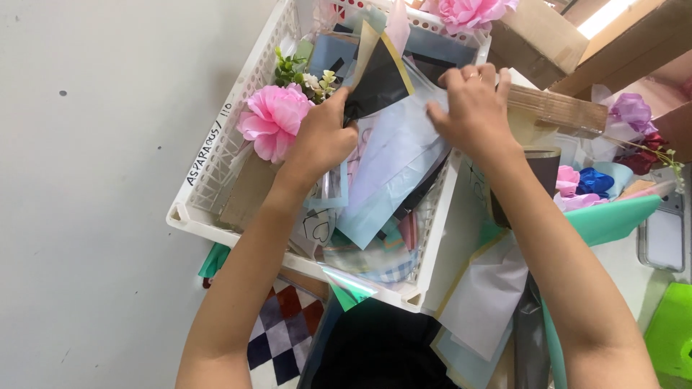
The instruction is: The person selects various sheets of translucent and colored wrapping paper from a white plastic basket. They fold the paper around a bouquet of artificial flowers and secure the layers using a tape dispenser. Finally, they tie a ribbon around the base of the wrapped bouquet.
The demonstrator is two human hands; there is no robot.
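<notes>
Both hands are down in the white plastic basket (216, 155), which sits on the grey floor (86, 216). The left hand (322, 137) is closed, pinching a black sheet with a yellow edge (378, 83) near the pink artificial flower (274, 119) at the basket's left wall. The right hand (472, 108) curls its fingers over a pale blue paper sheet (396, 162) lying across the basket's middle.
</notes>
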